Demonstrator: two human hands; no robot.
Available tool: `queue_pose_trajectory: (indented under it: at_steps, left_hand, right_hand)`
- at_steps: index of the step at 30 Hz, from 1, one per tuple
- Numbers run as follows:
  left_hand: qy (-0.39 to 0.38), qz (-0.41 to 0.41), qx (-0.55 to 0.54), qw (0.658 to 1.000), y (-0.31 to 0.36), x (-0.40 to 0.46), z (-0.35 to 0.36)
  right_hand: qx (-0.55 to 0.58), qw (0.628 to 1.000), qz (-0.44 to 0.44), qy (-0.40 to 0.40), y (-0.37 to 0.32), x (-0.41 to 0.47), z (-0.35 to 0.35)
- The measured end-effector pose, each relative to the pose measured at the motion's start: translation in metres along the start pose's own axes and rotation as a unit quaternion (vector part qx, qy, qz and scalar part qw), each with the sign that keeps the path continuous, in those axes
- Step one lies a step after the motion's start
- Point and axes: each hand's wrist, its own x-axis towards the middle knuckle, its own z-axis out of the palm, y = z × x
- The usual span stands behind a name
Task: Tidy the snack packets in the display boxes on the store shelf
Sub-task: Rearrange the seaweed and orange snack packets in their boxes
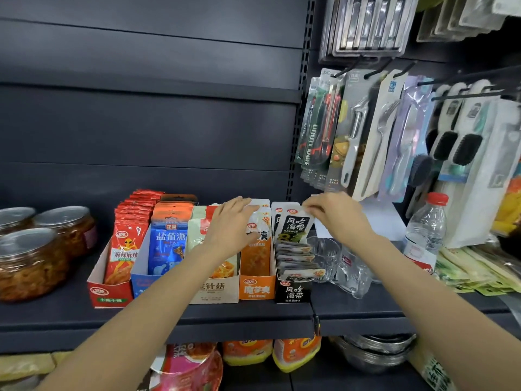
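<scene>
Shelf (197,320): five display boxes in a row.
Black box (293,289): packets slumped flat (risk: tugging spills more).
Left hand (231,221): fingers straight, pressing orange-box packets (258,246).
Right hand (338,215): fingers pinching upright seaweed packet (294,225), may slip.

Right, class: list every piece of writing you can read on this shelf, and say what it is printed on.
"风吃海带": black display box and the packet the right hand pinches.
"魔芋爽": orange display box.
"金针菇": beige display box.
"盐值派": blue packet.
"麻辣麻辣": red packet.
"UTILITY KNIFE": hanging knife pack.
Smaller print: too blurred.
</scene>
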Motion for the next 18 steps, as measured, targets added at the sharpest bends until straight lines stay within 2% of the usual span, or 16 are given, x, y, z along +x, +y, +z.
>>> queue_pose_trajectory:
  at_steps: [6,10,14,18]
  left_hand:
    - [-0.013,-0.001,0.007,1.000,-0.004,0.004,0.007]
    - [-0.006,0.003,-0.002,1.000,-0.008,0.007,0.009]
    - [0.003,0.015,-0.013,1.000,-0.013,0.009,0.011]
    - [0.008,0.023,-0.016,1.000,-0.018,0.012,0.013]
  right_hand:
    - [0.034,0.984,0.000,-0.177,0.007,0.014,0.028]
    - [0.071,0.970,0.006,-0.234,0.012,0.015,0.037]
    - [0.117,0.972,0.017,-0.204,0.014,0.020,0.036]
    - [0.103,0.989,0.032,-0.104,0.016,0.035,0.042]
